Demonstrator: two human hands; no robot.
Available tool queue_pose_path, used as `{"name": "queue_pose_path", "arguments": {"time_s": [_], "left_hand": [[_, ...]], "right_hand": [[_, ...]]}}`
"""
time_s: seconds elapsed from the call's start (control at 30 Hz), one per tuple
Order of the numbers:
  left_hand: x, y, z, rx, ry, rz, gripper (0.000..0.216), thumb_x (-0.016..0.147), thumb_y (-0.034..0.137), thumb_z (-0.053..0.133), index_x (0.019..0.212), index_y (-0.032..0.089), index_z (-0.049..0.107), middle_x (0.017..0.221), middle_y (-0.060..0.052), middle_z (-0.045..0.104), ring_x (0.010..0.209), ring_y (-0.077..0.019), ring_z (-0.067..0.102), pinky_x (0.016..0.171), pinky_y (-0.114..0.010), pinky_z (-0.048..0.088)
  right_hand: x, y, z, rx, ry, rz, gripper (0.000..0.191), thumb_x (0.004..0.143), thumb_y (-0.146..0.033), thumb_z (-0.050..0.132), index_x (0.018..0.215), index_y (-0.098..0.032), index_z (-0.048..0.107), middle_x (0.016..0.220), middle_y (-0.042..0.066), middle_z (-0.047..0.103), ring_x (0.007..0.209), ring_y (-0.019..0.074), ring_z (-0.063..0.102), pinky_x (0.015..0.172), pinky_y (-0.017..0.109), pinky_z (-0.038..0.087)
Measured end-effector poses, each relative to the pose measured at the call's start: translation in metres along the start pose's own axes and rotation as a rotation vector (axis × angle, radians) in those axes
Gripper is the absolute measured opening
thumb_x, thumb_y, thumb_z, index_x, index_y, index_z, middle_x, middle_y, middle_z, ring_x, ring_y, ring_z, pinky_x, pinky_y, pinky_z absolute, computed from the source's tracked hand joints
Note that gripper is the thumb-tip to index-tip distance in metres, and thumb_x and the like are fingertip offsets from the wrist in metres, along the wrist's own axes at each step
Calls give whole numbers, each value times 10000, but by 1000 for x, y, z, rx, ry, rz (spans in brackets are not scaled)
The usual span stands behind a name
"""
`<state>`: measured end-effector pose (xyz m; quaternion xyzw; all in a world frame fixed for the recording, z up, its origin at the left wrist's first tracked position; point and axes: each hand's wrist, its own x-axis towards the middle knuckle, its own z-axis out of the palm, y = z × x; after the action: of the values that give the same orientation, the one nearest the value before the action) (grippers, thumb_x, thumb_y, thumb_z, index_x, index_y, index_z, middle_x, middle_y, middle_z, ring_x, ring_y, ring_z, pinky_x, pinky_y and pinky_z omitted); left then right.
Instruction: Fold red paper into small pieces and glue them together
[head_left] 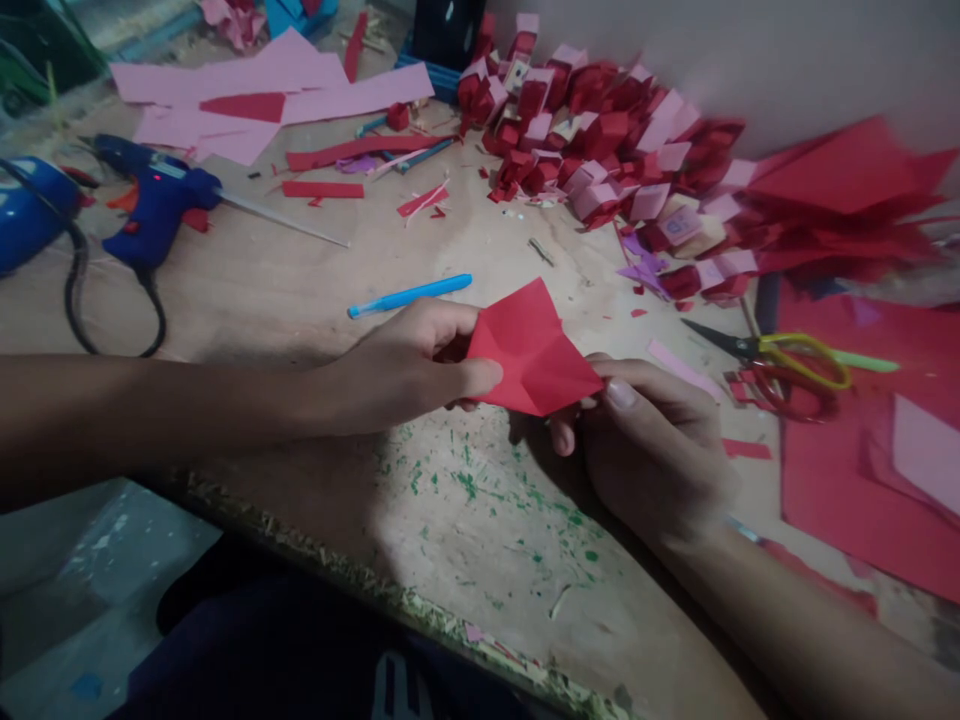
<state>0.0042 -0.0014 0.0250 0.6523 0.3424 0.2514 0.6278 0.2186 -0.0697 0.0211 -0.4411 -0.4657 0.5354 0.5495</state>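
A creased square of red paper [534,345] is held up between my hands above the wooden table. My left hand [420,365] pinches its left side, thumb on top and the fingers hidden beneath. At the right corner, my right hand [652,430] grips the paper between thumb and forefinger, with the other fingers curled below. Just beyond my left hand lies a blue pen [411,296]. Yellow-and-red-handled scissors [795,370] rest to the right of my right hand.
Far left sits a blue glue gun [161,195] with its cord. Pink paper strips [247,95] lie at the back. Many folded red and pink paper pieces [600,140] are heaped along the wall. Red sheets [862,450] cover the right side. The table's chipped front edge [360,575] runs below my arms.
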Motion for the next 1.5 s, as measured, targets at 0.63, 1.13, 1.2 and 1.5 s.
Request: {"name": "queue_pose_path", "arguments": {"time_s": [0.63, 1.13, 1.2, 1.5], "left_hand": [[-8, 0, 9, 352, 20, 237, 123, 878, 203, 618, 773, 165, 670, 660, 32, 609, 550, -79, 507, 513, -219, 400], [-7, -1, 12, 412, 59, 331, 244, 843, 198, 715, 629, 152, 609, 522, 48, 534, 488, -70, 468, 489, -230, 354], [-6, -1, 12, 408, 58, 335, 232, 843, 200, 722, 639, 152, 622, 522, 50, 543, 485, -68, 468, 492, -229, 359], [-5, -6, 11, 408, 62, 320, 192, 873, 256, 718, 708, 160, 692, 586, 23, 618, 531, -89, 526, 528, -243, 395]], "right_hand": [[-4, -2, -4, -337, -152, 37, 199, 952, -388, 737, 866, -230, 821, 651, 12, 688, 589, 146, 602, 586, 295, 487], [-3, -5, 2, -381, -98, 44, 184, 912, -293, 790, 747, -211, 785, 585, -12, 684, 512, 95, 577, 509, 212, 470], [-3, -5, 2, -397, -94, 41, 175, 904, -274, 797, 740, -211, 785, 584, -12, 684, 512, 94, 576, 506, 211, 468], [-4, -4, 4, -437, -64, 18, 199, 905, -280, 795, 722, -208, 770, 602, -10, 688, 513, 97, 573, 505, 227, 457]]}}
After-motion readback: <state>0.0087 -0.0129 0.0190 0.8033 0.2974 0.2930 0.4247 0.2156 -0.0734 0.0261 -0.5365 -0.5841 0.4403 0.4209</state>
